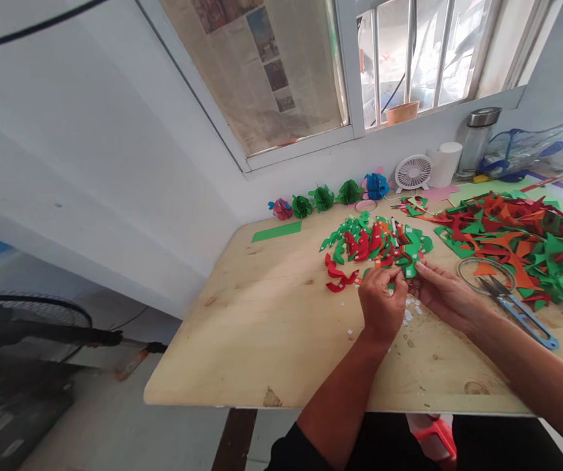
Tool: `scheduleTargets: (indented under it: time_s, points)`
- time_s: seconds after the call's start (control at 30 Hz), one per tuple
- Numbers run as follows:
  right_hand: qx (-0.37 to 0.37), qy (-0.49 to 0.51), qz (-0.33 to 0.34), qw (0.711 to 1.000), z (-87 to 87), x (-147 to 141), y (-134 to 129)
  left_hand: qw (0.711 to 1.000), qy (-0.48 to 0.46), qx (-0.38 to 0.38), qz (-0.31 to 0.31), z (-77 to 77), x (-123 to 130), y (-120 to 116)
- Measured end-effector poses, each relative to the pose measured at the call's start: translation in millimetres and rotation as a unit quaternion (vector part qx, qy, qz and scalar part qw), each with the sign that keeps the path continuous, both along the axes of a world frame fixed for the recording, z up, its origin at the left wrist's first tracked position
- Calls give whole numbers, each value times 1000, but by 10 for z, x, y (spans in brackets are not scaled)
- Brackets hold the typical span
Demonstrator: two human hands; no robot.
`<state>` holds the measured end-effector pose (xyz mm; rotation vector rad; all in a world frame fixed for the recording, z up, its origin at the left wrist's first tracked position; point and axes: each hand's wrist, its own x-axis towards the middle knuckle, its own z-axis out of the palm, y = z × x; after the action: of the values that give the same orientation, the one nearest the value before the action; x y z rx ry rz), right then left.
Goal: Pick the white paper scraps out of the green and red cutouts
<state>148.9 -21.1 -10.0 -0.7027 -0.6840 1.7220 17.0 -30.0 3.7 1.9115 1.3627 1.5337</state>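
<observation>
A green paper cutout (410,268) with small white squares on it is held over the table. My right hand (442,293) grips its right lower side between thumb and fingers. My left hand (382,297) is closed in a pinch at the cutout's lower left edge; whether a small white square is between its fingertips is too small to tell. Just beyond my hands lies a pile of red and green curved paper pieces (350,247), many carrying white squares. White paper bits (409,314) are scattered on the wood below my hands.
On the right are a heap of red, orange and green paper scraps (521,242), a roll of tape (461,269) and blue thread snips (526,317). Along the wall stand folded paper figures (321,197), a small white fan (412,173) and a glass bottle (472,150). A green strip (276,231) lies left.
</observation>
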Motion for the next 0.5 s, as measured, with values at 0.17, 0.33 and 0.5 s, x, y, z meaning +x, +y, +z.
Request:
scheduleTargets:
  time_s: [0.17,0.33,0.5]
  points:
    - [-14,17,-1,1000,-4,2,9,1000,-15,-5,2,-5,7,1]
    - [-25,27,-7,999,15,1,3,999,-33,-5,-4,7,1,-2]
    - [-19,28,-5,999,31,-3,-5,996,-85,-34,-19,16,-18,-8]
